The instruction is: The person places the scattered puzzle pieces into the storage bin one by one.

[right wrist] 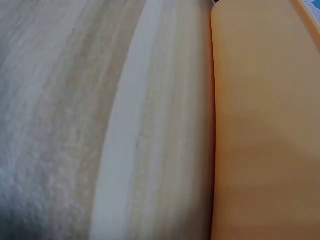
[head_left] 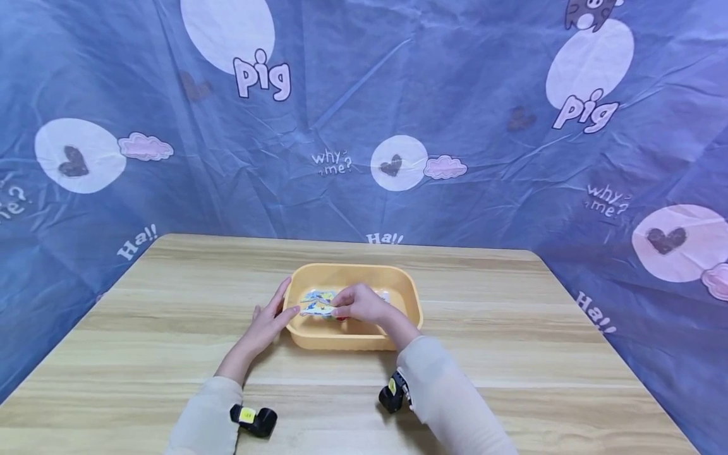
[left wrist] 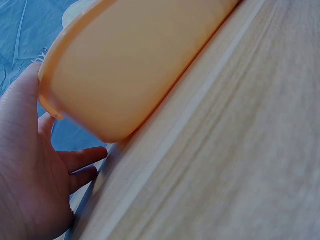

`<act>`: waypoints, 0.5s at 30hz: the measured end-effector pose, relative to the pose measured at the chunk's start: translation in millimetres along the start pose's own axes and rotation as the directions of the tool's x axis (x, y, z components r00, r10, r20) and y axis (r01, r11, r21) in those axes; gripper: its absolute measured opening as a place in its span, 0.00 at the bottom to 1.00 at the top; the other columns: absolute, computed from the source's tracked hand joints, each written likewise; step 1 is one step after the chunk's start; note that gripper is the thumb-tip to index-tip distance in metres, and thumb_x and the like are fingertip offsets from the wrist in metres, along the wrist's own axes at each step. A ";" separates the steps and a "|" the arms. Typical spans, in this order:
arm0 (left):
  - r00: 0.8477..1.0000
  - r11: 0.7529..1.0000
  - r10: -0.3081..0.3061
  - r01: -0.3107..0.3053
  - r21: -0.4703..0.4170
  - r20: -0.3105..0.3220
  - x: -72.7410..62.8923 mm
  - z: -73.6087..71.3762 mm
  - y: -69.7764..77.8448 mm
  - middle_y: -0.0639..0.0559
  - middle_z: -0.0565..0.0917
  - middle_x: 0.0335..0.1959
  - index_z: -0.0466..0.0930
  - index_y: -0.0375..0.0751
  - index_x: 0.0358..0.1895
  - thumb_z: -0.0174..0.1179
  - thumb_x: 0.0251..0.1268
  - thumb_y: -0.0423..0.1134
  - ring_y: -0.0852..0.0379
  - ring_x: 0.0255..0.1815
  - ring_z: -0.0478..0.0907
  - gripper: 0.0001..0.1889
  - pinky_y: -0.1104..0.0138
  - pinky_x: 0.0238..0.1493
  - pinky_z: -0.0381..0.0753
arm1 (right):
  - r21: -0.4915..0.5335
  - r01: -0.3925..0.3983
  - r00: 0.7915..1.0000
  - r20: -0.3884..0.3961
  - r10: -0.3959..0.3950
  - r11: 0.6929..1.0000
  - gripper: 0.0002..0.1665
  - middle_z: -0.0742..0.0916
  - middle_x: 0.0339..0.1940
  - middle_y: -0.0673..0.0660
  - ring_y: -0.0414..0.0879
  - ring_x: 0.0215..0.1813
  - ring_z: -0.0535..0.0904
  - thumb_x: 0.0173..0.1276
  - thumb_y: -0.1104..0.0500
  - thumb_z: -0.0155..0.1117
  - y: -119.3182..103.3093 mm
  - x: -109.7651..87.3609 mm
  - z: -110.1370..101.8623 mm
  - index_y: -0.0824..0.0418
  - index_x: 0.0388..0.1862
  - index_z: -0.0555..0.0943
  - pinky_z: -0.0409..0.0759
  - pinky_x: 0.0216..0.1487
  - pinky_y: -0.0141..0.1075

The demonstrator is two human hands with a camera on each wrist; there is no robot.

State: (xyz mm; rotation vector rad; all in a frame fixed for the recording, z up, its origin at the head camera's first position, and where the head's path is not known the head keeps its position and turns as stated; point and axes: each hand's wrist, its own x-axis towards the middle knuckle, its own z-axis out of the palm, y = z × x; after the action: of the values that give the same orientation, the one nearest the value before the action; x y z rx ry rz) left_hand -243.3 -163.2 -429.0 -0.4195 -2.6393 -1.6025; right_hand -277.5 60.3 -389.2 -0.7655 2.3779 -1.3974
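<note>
A yellow-orange plastic tub [head_left: 352, 343] stands on the wooden table in the head view, its side wall large in both wrist views. My left hand [head_left: 267, 325] holds the tub's left end, thumb over the rim and index finger against the outside. In the left wrist view, other fingers of the left hand [left wrist: 35, 165] stretch beside the tub's wall. Inside the tub, my right hand [head_left: 364, 304] pinches a thin, flat printed piece [head_left: 316, 309], white and blue. More colourful printed pieces [head_left: 316, 295] lie beneath it, partly hidden by the hand. The right wrist view does not show the right hand.
The light wood-grain table [head_left: 483, 303] extends around the tub on all sides. Behind it hangs a creased blue cloth [head_left: 341, 95] with cartoon prints. Black wrist cameras [head_left: 256, 420] are strapped at both sleeves.
</note>
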 end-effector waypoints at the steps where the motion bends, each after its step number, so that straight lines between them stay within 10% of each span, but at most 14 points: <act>1: 1.000 1.000 0.000 0.000 -0.001 0.001 0.0 -0.1 0.2 0.42 0.62 0.60 0.42 0.51 0.68 0.47 0.60 0.53 0.42 0.63 0.48 0.35 0.45 0.55 0.20 | 0.003 -0.005 1.000 0.005 0.005 1.000 0.09 0.83 0.24 0.60 0.58 0.29 0.78 0.52 0.71 0.61 0.0 0.0 0.1 0.74 0.34 0.79 0.77 0.31 0.43; 15: 1.000 1.000 -0.014 0.014 0.003 0.003 -0.5 -1.0 3.2 0.40 0.62 0.59 0.42 0.51 0.68 0.47 0.60 0.53 0.41 0.62 0.49 0.35 0.45 0.55 0.20 | -0.019 -0.022 0.998 0.060 0.023 1.000 0.10 0.83 0.30 0.61 0.46 0.35 0.79 0.50 0.69 0.64 1.7 -0.5 2.3 0.73 0.32 0.78 0.75 0.38 0.29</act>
State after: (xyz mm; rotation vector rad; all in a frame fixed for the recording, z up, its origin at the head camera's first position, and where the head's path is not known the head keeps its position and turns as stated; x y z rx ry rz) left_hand -242.2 -162.9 -425.9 -0.4047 -2.6525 -1.6027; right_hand -276.5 59.6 -391.8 -0.7723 2.3487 -1.3268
